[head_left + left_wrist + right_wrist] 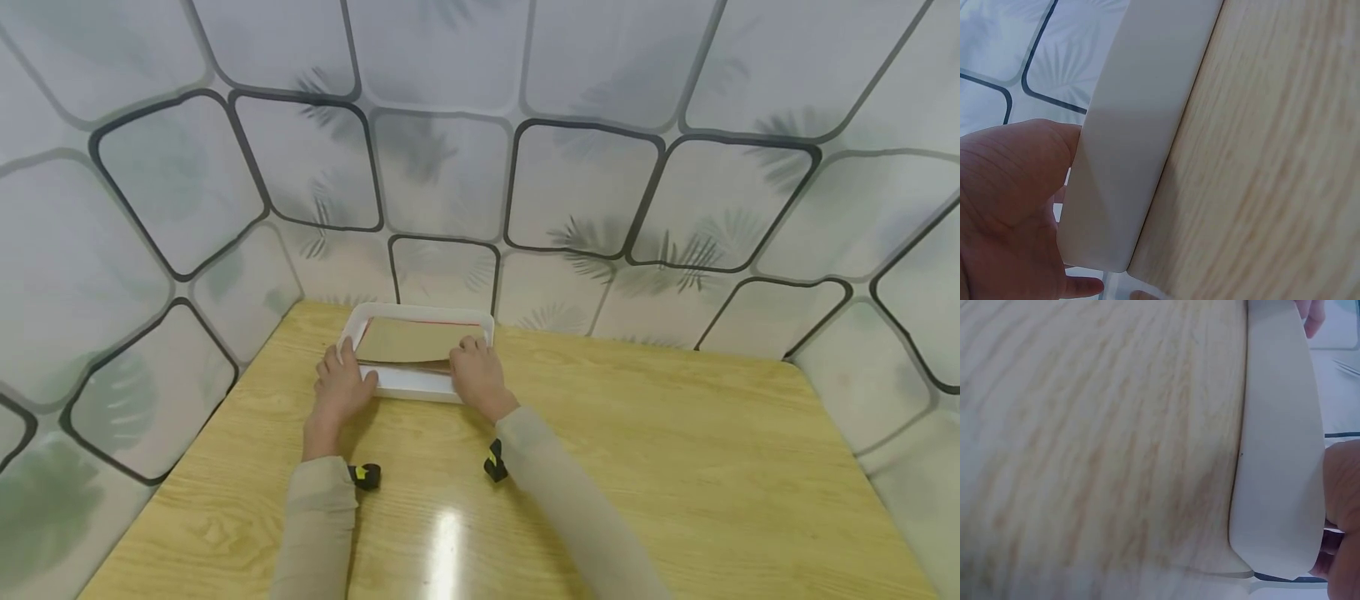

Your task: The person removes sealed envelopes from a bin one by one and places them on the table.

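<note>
Apparently the handling is only partway through: a brown sheet (405, 340) lies within the walls of a white tray (427, 312), left of the middle of the frame on the desk (675, 450), yet its near edge stands raised. The near strip of tray floor shows bare, and a red edge (450, 322) peeks out along the sheet's far side. The right hand (480, 377) has its fingers curled at the sheet's right end, seemingly pinching it; the left hand (341, 387) has thumb and forefinger spread about the tray's lower-left corner, and whether it grips anything cannot be told. Getting the sheet either flat or clear remains undone.
</note>
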`<state>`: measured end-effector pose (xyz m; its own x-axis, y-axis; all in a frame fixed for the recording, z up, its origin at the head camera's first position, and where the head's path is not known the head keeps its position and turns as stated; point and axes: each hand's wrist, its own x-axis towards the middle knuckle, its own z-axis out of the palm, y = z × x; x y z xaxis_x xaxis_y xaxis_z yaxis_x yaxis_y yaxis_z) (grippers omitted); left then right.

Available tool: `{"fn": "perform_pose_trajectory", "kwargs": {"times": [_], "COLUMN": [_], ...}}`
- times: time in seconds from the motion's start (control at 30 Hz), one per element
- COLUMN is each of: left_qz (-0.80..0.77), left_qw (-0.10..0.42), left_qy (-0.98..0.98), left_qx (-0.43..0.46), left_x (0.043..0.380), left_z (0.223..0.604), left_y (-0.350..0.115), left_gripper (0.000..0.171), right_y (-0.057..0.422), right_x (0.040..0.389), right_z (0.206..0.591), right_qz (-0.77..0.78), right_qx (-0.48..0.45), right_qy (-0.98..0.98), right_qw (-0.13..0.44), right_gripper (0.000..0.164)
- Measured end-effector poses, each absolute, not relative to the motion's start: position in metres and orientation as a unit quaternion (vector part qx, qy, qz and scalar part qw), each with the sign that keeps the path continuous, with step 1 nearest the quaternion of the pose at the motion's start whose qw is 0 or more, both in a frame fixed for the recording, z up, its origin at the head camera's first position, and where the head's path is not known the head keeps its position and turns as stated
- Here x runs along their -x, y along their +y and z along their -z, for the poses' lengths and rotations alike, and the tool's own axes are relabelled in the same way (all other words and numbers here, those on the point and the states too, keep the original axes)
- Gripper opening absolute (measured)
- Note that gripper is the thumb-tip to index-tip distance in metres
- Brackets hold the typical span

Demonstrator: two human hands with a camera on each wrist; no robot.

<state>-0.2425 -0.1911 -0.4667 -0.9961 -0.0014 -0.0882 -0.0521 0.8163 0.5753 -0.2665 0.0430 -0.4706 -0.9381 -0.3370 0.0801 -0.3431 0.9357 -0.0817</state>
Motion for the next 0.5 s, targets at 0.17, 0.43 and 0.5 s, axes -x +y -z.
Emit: {"fn": "perform_pose_trajectory", "kwargs": {"times": [0.17, 0.43, 0.5], "left_qz": [-0.304, -0.307, -0.311], "left_qw": [0.034, 0.025, 0.025], "left_qy": [0.952, 0.951, 0.950], "left_qx": [0.009, 0.010, 0.014], "left_x": [0.2419, 0.2425, 0.2424], "left_z": [0.4678, 0.4675, 0.4679], "left_y": [-0.1914, -0.1914, -0.1911], "left_gripper": [0.079, 0.082, 0.085], "right_y": [0.0426, 0.0437, 0.0446], "right_x": [0.2640, 0.2595, 0.2594], "right_z": [0.4706, 0.4675, 0.4693], "right_qz": [-0.034, -0.038, -0.069], "right_qx": [-0.161, -0.142, -0.141], "right_qy": [-0.984, -0.986, -0.984], "right_qw": [0.067, 0.084, 0.089], "right_gripper": [0.016, 0.019, 0.023]}}
